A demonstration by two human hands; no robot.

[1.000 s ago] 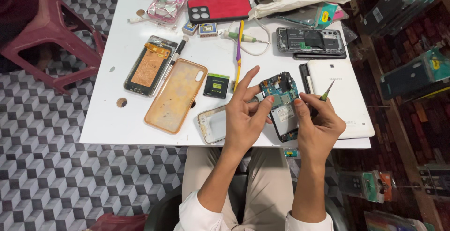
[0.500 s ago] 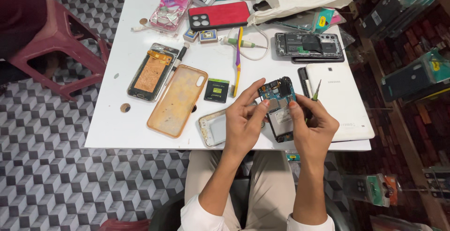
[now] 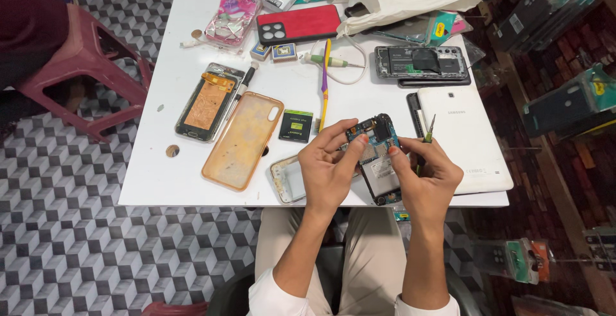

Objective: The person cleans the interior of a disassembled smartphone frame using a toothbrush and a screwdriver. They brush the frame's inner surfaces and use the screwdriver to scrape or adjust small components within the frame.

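Both hands grip an opened phone (image 3: 375, 159) at the white surface's (image 3: 192, 175) near edge: left hand (image 3: 328, 170) fingers pinch its top, right hand (image 3: 427, 176) fingers pinch its side and tweezers (image 3: 428, 130). Orange case (image 3: 244, 140) at nine o'clock, tablet (image 3: 463, 137) at three. Patterned floor (image 3: 70, 226); red stool (image 3: 83, 82) at ten.

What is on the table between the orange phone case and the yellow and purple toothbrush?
In the head view, a small black battery with a green label lies flat between the orange phone case and the toothbrush.

White table (image 3: 192, 181) w/ phone parts (image 3: 208, 102)
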